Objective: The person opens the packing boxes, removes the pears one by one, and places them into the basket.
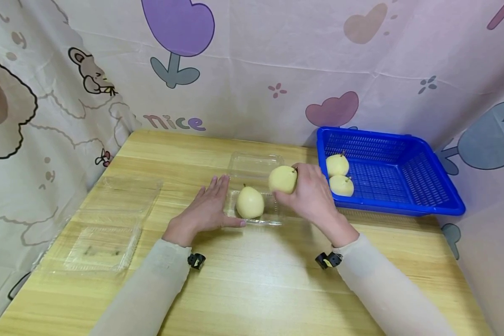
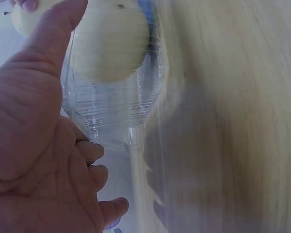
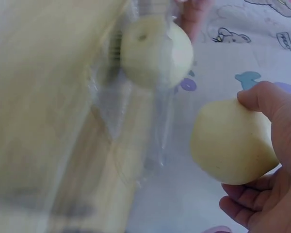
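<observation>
A clear plastic clamshell box [image 1: 273, 214] sits mid-table, lid [image 1: 255, 165] folded open at the back. One pale yellow pear [image 1: 250, 203] is inside, toward the left. My left hand [image 1: 206, 205] rests at the box's left end, fingers straight and spread, thumb along the front rim. In the left wrist view, the thumb [image 2: 51, 36] lies beside the clear wall. My right hand [image 1: 312, 193] grips a second pear [image 1: 283, 179] above the box's right end. The right wrist view shows this held pear [image 3: 235, 141] between thumb and fingers, clear of the box.
A blue plastic basket [image 1: 399, 207] stands at the back right, two pears [image 1: 338, 165] at its left side. Another open clear clamshell box [image 1: 102, 247] lies on the left of the wooden table [image 1: 252, 289]. A printed curtain [image 1: 252, 107] hangs behind the table.
</observation>
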`<state>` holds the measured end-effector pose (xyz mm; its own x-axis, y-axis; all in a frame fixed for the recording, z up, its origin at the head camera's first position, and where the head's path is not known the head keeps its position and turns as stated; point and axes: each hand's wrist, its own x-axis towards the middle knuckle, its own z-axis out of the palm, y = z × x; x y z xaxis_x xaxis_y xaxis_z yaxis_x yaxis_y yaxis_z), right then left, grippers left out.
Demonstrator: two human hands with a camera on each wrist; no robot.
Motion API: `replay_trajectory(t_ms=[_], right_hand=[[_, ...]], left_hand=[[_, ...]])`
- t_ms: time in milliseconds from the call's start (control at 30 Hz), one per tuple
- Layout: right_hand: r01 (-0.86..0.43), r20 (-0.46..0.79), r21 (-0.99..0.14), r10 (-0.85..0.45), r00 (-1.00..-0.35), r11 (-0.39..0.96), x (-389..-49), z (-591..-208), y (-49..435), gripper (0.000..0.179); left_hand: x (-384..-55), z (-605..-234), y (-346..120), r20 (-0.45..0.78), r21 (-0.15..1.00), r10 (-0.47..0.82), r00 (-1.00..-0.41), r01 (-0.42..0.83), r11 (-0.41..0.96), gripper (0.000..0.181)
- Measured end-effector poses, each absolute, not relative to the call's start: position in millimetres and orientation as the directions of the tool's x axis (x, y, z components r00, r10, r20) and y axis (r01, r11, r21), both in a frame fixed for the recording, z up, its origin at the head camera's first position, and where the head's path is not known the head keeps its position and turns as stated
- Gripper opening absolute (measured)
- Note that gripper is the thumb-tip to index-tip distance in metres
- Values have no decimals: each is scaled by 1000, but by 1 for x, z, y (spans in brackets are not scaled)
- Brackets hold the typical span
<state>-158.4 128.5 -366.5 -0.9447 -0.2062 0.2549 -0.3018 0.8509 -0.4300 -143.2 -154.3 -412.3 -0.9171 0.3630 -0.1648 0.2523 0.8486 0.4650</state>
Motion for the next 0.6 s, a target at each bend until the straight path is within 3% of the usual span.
replay_trajectory(t_ms=[300,600], right_hand=[[-227,225,-445,-138,-965,866,-157,-349,149,82],[-183,254,-411,-80,-964,893,-158,-328,187,76]], left_hand=[[-142,-413,-155,-167,472,358,-919,244,847,144],[-141,-413,-155,-175,480,360,-916,240,844,143]])
